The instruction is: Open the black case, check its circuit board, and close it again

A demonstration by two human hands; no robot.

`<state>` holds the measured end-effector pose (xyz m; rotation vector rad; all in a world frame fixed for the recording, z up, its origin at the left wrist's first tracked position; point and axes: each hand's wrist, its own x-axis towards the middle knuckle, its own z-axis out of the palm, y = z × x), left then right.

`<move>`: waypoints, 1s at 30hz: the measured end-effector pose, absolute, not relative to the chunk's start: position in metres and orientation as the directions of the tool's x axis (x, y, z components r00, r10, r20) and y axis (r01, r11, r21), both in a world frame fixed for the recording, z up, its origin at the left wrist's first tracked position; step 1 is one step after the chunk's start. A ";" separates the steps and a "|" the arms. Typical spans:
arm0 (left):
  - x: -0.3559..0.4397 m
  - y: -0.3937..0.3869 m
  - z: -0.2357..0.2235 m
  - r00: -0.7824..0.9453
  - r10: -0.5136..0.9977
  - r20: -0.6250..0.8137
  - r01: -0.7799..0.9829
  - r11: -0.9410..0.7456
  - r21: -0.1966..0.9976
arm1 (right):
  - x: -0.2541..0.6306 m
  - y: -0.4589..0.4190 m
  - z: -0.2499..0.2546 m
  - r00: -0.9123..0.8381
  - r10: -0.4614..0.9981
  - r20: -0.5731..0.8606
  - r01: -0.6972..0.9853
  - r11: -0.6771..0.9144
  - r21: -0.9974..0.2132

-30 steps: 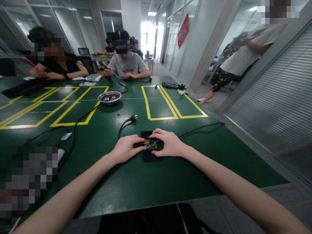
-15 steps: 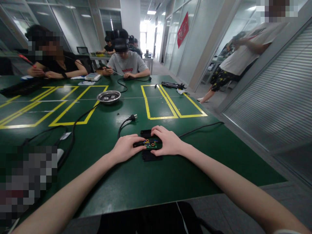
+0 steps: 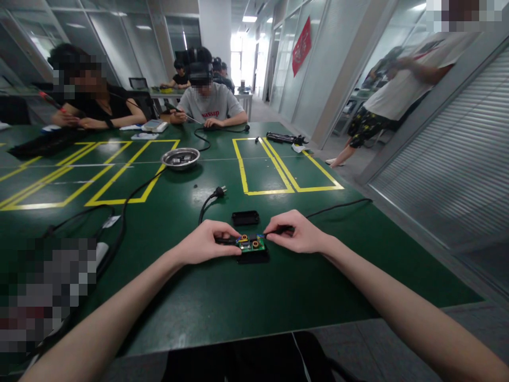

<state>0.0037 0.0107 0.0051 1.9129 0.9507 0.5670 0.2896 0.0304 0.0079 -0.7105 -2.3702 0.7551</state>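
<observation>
A small green circuit board (image 3: 251, 245) with copper-wound coils and coloured wires is between my hands. My left hand (image 3: 202, 242) grips its left end between thumb and fingers, where a black cable enters. With thumb and fingertips, my right hand (image 3: 297, 232) pinches the black power cord (image 3: 338, 207) just off the board's right end. One black plastic case half (image 3: 245, 218) lies behind the board. The other case half (image 3: 254, 259) is beneath the board's front edge, partly hidden by it.
A plug (image 3: 218, 192) on a black cord lies behind my left hand. Farther back are a metal bowl (image 3: 180, 159) with small metal parts and yellow tape outlines (image 3: 268, 193) on the green table (image 3: 318, 286). Several people sit beyond; one person stands at right.
My right hand has moved right, off the board and case, and now pinches the cord. The rear case half and the board's right end have come into view.
</observation>
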 end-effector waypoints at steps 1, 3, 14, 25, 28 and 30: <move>0.003 0.010 0.005 0.627 0.778 -0.033 0.386 -0.273 0.881 | 0.289 0.028 0.009 -0.732 0.601 0.322 0.289 0.701 -0.652; 0.002 0.008 0.002 0.653 0.754 -0.072 0.398 -0.260 0.880 | 0.287 0.024 0.009 -0.764 0.576 0.292 0.267 0.694 -0.669; 0.002 0.006 0.003 0.635 0.754 0.167 0.515 -0.575 0.636 | 0.288 0.032 0.005 -0.743 0.624 0.241 0.393 0.699 -0.598; 0.002 0.006 -0.001 0.661 0.703 0.261 0.493 -0.669 0.556 | 0.292 0.037 0.002 -0.773 0.589 0.236 0.401 0.742 -0.538; 0.001 0.007 0.000 0.671 0.694 0.262 0.449 -0.662 0.600 | 0.292 0.038 0.003 -0.781 0.580 0.230 0.412 0.756 -0.508; 0.000 0.007 0.001 0.671 0.694 0.262 0.437 -0.655 0.616 | 0.291 0.038 0.001 -0.770 0.601 0.216 0.450 0.750 -0.484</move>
